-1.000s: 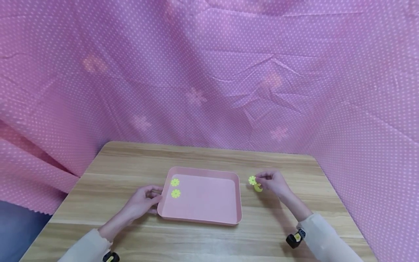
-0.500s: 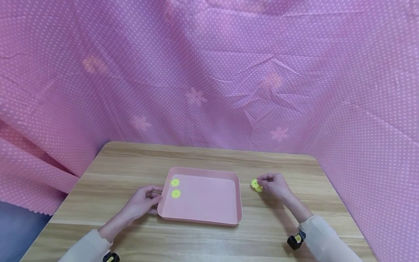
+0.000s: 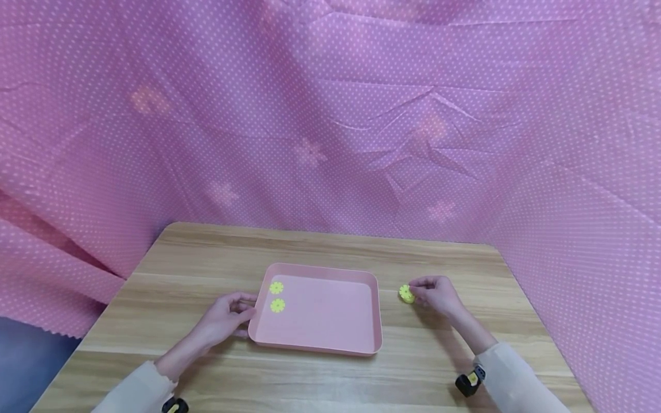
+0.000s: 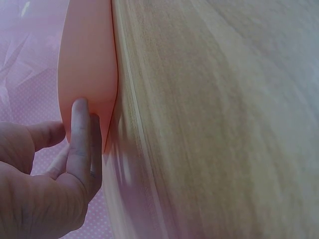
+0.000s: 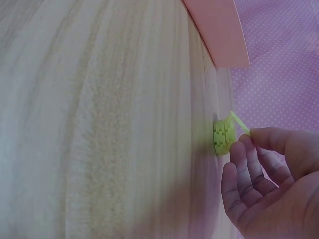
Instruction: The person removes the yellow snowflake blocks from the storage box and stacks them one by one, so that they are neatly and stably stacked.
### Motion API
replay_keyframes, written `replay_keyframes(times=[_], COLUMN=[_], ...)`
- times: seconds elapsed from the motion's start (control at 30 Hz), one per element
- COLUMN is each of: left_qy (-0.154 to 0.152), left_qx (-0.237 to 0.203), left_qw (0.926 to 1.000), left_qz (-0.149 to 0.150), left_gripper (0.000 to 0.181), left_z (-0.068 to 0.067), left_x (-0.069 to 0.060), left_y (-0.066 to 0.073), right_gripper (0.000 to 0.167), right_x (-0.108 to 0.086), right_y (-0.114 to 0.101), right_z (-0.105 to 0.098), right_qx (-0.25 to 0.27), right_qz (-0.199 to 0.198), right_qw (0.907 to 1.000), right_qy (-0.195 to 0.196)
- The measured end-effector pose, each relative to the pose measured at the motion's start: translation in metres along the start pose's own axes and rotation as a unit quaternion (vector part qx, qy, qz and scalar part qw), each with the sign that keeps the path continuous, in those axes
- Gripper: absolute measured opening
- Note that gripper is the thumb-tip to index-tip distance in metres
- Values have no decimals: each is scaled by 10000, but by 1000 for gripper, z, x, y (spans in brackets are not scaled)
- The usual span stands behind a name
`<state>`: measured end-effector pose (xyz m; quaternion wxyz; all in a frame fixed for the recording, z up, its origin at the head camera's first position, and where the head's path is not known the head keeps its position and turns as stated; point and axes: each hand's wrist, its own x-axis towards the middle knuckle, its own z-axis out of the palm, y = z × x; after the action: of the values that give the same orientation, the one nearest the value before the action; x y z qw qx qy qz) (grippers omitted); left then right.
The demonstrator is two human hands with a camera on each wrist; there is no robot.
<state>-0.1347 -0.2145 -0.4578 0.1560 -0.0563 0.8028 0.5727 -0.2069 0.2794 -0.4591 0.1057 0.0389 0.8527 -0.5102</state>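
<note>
A shallow pink tray (image 3: 315,348) lies on the table, with two yellow notched flower-shaped discs, a farther disc (image 3: 276,287) and a nearer disc (image 3: 277,305), at its left side. My left hand (image 3: 219,321) touches the tray's left end; in the left wrist view its fingers (image 4: 79,142) rest fairly straight on the outer wall and the thumb meets the rim. To the right of the tray, my right hand (image 3: 438,295) pinches another flower-shaped disc (image 5: 240,122) between thumb and fingers. That disc is tilted, its lower edge against a short stack of the same discs (image 5: 220,138).
The wood-grain table (image 3: 330,381) extends around the tray. Behind it and at both sides hangs a pink dotted curtain (image 3: 330,143). A black wrist device (image 3: 467,383) sits at the right sleeve, and another device (image 3: 175,405) at the left.
My right hand has moved slightly right and toward me, bringing the pinched disc over the stack. The left hand and the tray stay put.
</note>
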Motion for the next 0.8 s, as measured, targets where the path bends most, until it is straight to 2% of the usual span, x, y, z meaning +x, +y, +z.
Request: replay_keyframes(times=[0.13, 0.43, 0.67, 0.8], left_qy=[-16, -77, -72, -73], left_qx=[-4, -28, -24, -18], left_qw=[10000, 10000, 10000, 10000], left_qz=[28, 55, 50, 50], left_gripper=[39, 39, 39, 39], left_z=[-1, -1, -1, 0], left_x=[0, -1, -2, -2], left_y=[0, -1, -1, -1], right_gripper=[31, 31, 34, 33], right_x=[-2, -3, -3, -9], right_y=[0, 4, 8, -1], right_z=[-1, -2, -5, -6], right_qx=[-15, 141, 32, 19], right_qz=[-50, 117, 124, 106], right_qw=[10000, 9998, 9999, 9999], right_qy=[-28, -11, -40, -80])
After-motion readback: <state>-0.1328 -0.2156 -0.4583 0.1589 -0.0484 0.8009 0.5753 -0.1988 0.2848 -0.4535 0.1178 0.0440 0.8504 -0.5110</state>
